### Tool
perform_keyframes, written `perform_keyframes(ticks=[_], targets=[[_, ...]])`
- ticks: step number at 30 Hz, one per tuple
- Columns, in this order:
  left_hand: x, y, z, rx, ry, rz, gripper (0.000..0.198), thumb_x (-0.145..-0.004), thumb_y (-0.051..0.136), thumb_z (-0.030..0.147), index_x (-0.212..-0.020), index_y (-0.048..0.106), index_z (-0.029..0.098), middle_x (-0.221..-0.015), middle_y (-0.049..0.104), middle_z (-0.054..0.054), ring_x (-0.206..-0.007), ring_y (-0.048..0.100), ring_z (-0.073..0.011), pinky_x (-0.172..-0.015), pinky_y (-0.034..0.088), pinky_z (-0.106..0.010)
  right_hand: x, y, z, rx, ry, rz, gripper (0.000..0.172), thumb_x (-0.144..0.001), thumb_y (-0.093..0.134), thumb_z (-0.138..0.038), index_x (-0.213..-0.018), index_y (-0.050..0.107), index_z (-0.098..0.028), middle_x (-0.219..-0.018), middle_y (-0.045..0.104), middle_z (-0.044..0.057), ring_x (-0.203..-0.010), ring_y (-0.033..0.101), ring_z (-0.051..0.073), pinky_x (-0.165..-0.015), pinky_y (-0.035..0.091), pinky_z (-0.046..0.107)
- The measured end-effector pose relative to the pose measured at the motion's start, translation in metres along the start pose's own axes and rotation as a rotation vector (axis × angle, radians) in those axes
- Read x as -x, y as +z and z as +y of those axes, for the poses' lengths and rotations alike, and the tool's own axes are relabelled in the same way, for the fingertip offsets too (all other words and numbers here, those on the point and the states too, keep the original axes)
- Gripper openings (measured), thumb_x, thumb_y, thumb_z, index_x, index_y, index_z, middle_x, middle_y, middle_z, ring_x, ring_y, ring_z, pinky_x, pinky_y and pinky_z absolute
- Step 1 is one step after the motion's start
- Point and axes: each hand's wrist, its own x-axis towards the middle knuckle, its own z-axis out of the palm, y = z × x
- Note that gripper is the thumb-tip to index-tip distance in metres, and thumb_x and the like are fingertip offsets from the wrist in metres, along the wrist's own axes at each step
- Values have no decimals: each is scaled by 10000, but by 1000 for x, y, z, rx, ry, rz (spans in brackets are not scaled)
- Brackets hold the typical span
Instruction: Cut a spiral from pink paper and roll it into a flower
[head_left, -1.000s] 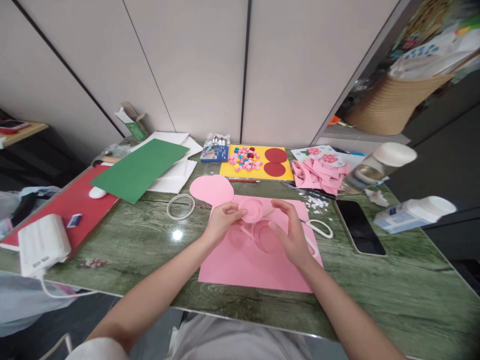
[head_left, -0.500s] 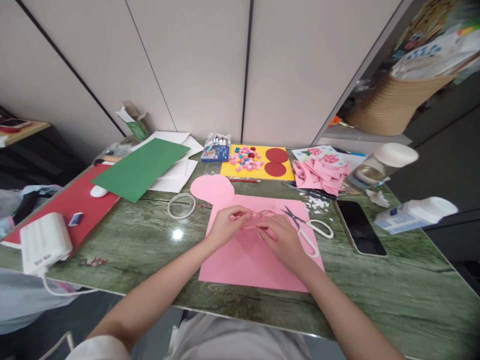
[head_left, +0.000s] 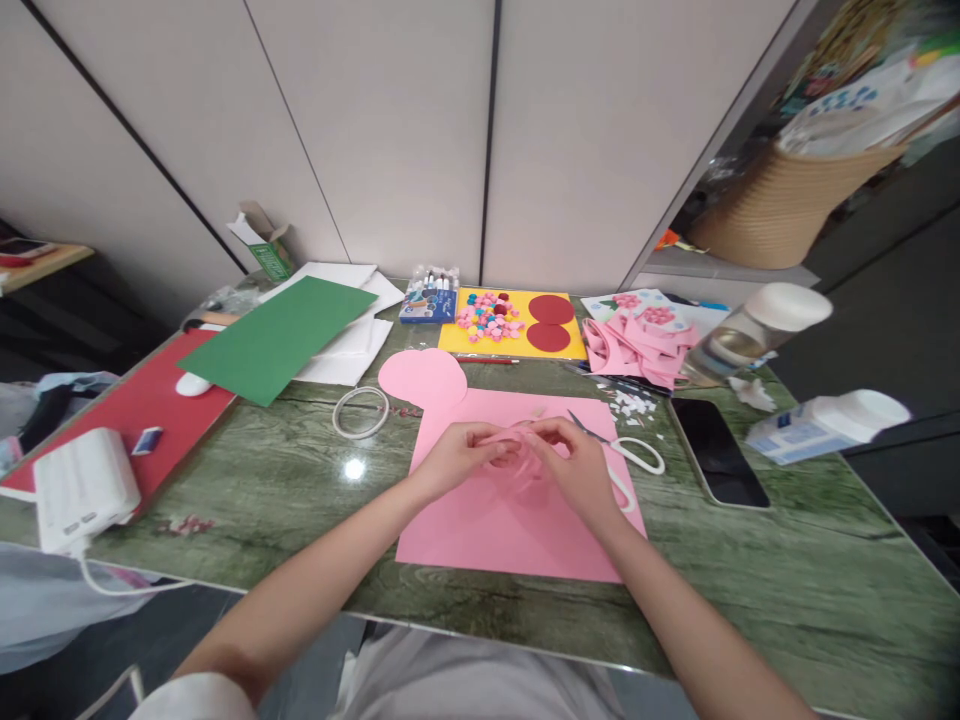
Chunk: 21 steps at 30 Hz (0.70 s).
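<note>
Pink sheet: smooth, flat and straight-edged, centre of the frame, on the wood-grained green desk; its near part is uncut.
Hands: left hand and right hand, close together over the sheet, fingertips pinching a thin, pliant pink piece; its full outline is hidden.
Scissors: white-looped, right of centre, held by neither hand.
Pink rounds: overlapping flat discs, left of centre, already cut.
Pink scraps: curled offcuts heaped at upper right; much cutting appears done, handling of the held piece unfinished.
Dark red discs: two, cut, on a yellow sheet, upper centre.
</note>
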Motion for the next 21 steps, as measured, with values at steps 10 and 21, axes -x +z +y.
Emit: perform_keyframes(ticks=[10, 21], targets=[[-6, -5, -1, 417, -217, 54, 233, -681, 682, 237, -852, 654, 81, -782, 655, -70, -699, 577, -123, -676, 442, -239, -5, -3, 2, -392, 256, -384, 376, -754, 624, -379, -1084, 553, -213, -1045, 627, 68, -982, 592, 197, -840, 479, 338], [-1, 4, 2, 485, -152, 84, 325, -710, 632, 243, -976, 634, 58, -954, 654, -142, -821, 592, -193, -754, 442, -317, -5, -2, 3, -514, 446, -359, 388, -806, 526, -389, -1139, 557, -192, -825, 679, 46, -697, 667, 173, -652, 555, 326]])
